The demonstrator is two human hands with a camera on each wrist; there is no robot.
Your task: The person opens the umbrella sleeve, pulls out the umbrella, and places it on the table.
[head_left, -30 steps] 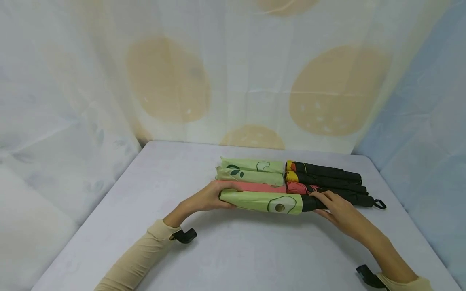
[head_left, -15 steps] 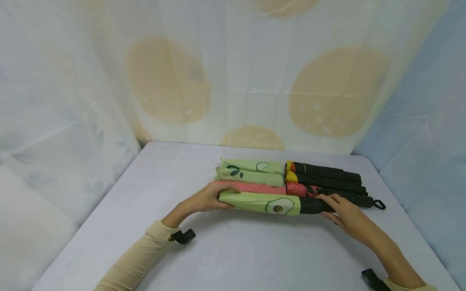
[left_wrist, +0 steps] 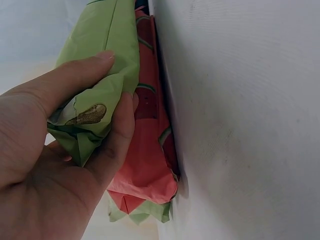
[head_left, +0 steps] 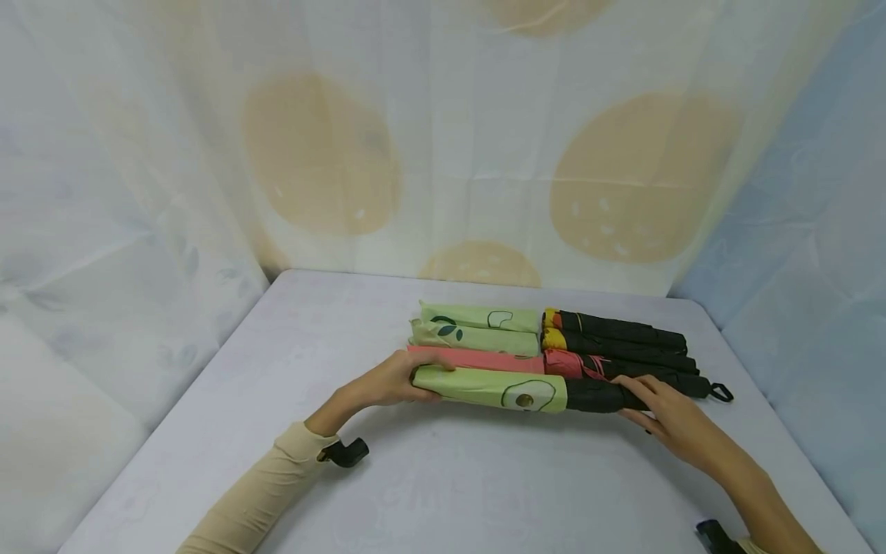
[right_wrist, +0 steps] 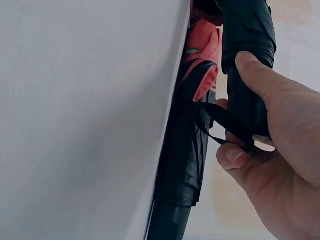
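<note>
Green fabric bunches between the thumb and fingers (left_wrist: 120,135) of the left hand (head_left: 388,381), which pinches the left end of the avocado-print umbrella (head_left: 498,388); the left wrist view shows that grip plainly. Over on the right, the right hand (head_left: 667,419) curls its thumb and fingers (right_wrist: 235,152) round the umbrella's black handle (right_wrist: 247,75), and a black strap (right_wrist: 225,122) runs across those fingertips.

Held at both ends, the avocado-print umbrella runs left to right at the near edge of a row of folded umbrellas on the pale worktop (head_left: 450,492). Whether it rests on the surface or sits just clear of it, I cannot tell.

Just behind it and touching lies a pink umbrella (head_left: 477,359), its black handle end reaching right to a small loop (head_left: 720,392). Farther back lie two more green umbrellas (head_left: 477,327), side by side, their black handles (head_left: 623,335) pointing right with yellow and red fabric where cover meets handle.

Cream sleeves (head_left: 256,500) cover both forearms, and a black device (head_left: 346,452) sits at the left wrist. Pale sheeting (head_left: 443,154) with big tan circles hangs behind the worktop.
</note>
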